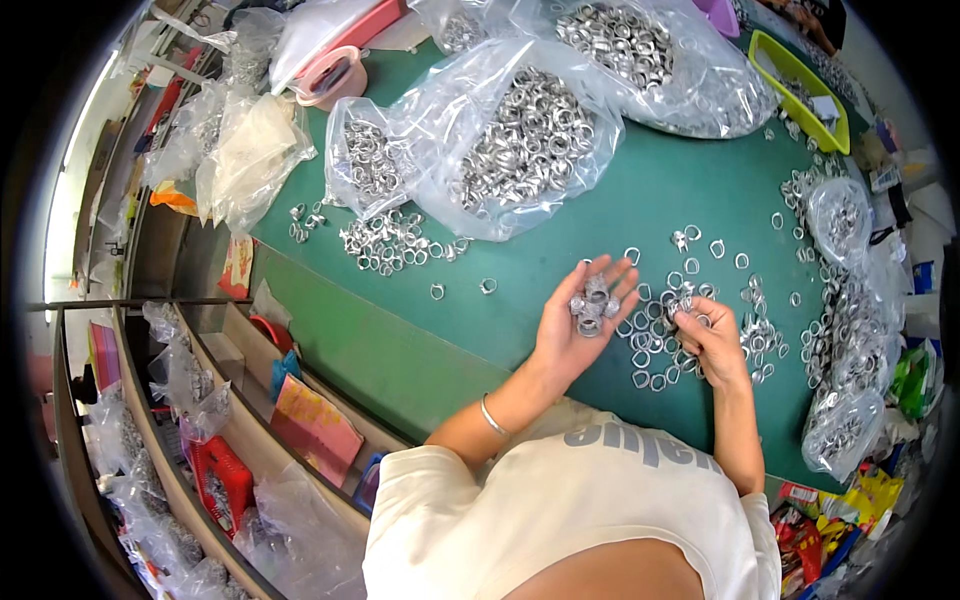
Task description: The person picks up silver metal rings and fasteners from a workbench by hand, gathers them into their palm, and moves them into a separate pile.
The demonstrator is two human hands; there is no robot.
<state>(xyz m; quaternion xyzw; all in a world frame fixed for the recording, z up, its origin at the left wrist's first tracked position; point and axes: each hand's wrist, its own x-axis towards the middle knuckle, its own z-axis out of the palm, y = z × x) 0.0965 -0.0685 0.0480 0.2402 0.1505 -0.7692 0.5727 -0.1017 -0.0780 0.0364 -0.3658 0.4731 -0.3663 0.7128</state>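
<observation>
Palm up, my left hand carries a small cluster of silver metal rings on its palm and fingers, the fingers spread and slightly bent. My right hand is to the right of it, with thumb and fingertips pinched on a silver ring at the edge of a loose pile. That pile of rings lies on the green tabletop between and under my hands. More loose rings lie to the right of my right hand, and several single ones are scattered beyond it.
Clear plastic bags full of rings stand at the back, with a heap of ring pieces before them. A yellow-green basket is at the far right. Bagged rings line the right edge. Open drawers are at the left.
</observation>
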